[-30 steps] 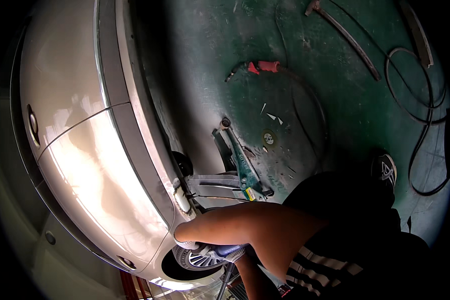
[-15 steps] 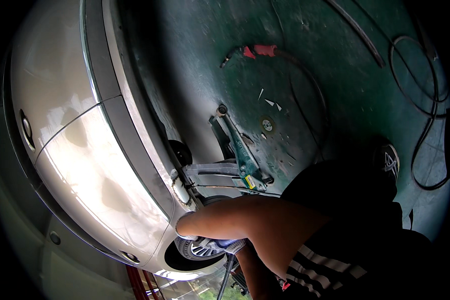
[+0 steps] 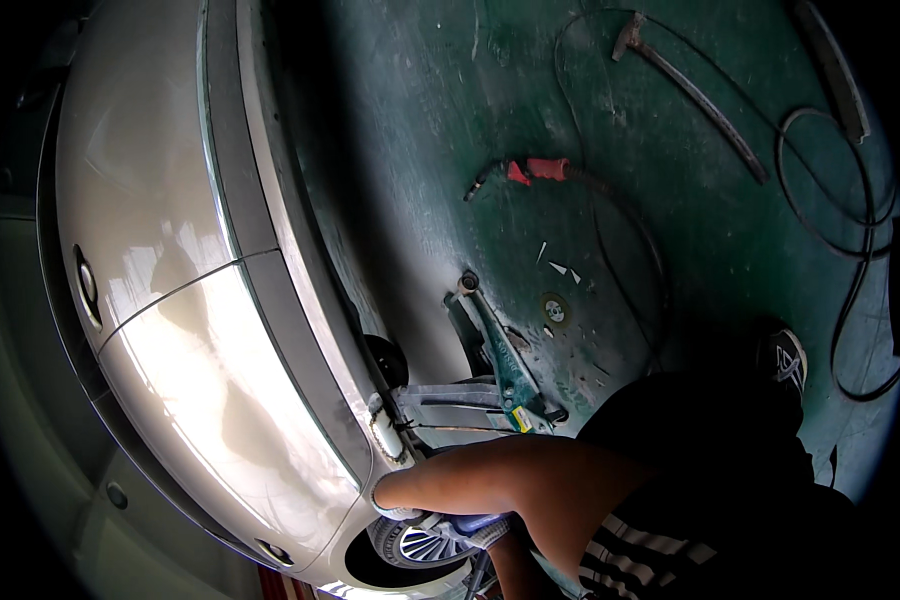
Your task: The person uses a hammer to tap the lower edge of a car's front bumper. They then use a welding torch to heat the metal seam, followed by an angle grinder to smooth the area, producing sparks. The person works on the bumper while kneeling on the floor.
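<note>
The right hand, in a whitish knit glove, was at the far end of a bare forearm that reached across to the beige metal car, close to the rear end of its sill; the forearm hid most of the hand, so I could not tell whether its fingers were spread or closed. The left hand, in a pale knit glove showing blue beside it, was a little lower and nearer the body, and its fingers were also too hidden for me to tell what they gripped. A slim grey object, its kind unclear, lay between the two hands, just beside the right one and in front of the round black tyre with a silver many-spoked wheel; whether either hand held it could not be made out. Just above the right forearm, a white patch with rough brown edges showed on the sill. Beyond the forearm, a green metal jack-like frame stood on the dark green floor, near a small round disc with a pale centre. Farther off, well apart from both hands, lay a red-handled torch-like tool with a black nozzle and a long brown metal hammer-shaped tool.
</note>
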